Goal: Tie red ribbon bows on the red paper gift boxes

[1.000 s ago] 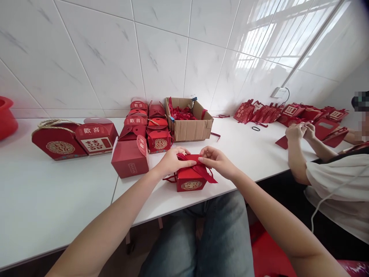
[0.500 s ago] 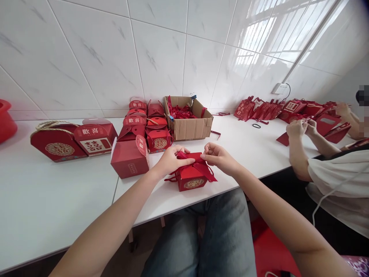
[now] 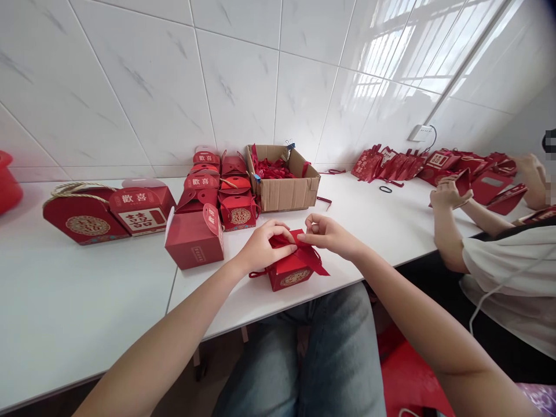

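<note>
A small red gift box (image 3: 290,271) with a gold round emblem stands on the white table in front of me. Red ribbon (image 3: 317,263) crosses its top, one tail hanging over the right side, and a thin red cord (image 3: 257,273) sticks out at the left. My left hand (image 3: 271,246) is closed over the top, thumb and fingers pinching the ribbon. At the box's right top edge, my right hand (image 3: 325,234) has its thumb and index finger closed on the ribbon; the other fingers are curled.
A cardboard carton (image 3: 286,194) of red ribbons stands at the wall. Left of it are several red boxes (image 3: 238,209), a plain-sided box (image 3: 195,243) and rope-handled boxes (image 3: 91,217). At the right, a co-worker's hands (image 3: 447,194) hold a red box among flat red packages (image 3: 386,163).
My left thumb has shifted right along the ribbon, and its fingers arch higher. My right hand moved slightly left. The co-worker's hands have turned a red box upward.
</note>
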Demonstrator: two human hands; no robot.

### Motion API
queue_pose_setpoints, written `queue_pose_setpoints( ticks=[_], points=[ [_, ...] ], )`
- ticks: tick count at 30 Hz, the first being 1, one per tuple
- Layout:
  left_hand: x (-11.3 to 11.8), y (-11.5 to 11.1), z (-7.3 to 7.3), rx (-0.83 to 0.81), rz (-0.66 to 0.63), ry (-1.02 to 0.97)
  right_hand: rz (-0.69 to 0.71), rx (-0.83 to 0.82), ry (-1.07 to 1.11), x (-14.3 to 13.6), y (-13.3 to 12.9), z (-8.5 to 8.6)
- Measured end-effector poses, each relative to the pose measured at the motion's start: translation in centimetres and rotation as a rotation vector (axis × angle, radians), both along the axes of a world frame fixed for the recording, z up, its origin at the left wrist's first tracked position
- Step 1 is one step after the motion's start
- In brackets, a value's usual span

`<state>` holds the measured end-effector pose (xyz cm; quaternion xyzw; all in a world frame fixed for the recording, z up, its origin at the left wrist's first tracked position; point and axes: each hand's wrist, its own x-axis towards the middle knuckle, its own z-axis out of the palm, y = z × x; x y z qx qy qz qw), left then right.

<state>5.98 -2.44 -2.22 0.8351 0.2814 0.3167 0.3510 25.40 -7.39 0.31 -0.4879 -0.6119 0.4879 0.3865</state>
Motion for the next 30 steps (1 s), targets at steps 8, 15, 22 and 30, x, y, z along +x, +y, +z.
queue_pose_setpoints(
  ticks=[8,15,22,30],
  points=[
    [0.1,0.2,-0.4,-0.046,0.029,-0.021,0.027,0.047,0.214,-0.2,0.5,-1.3],
    [0.2,-0.2,-0.2,-0.087,0.057,-0.029,-0.019,0.046,0.425,-0.1,0.5,-3.1],
    [0.3,0.2,-0.6,-0.107,0.062,-0.028,-0.048,0.072,0.483,0.7,0.6,-4.0],
    [0.4,-0.2,-0.8,-0.045,0.068,-0.023,-0.005,0.041,0.155,1.2,0.5,-1.6]
  ],
)
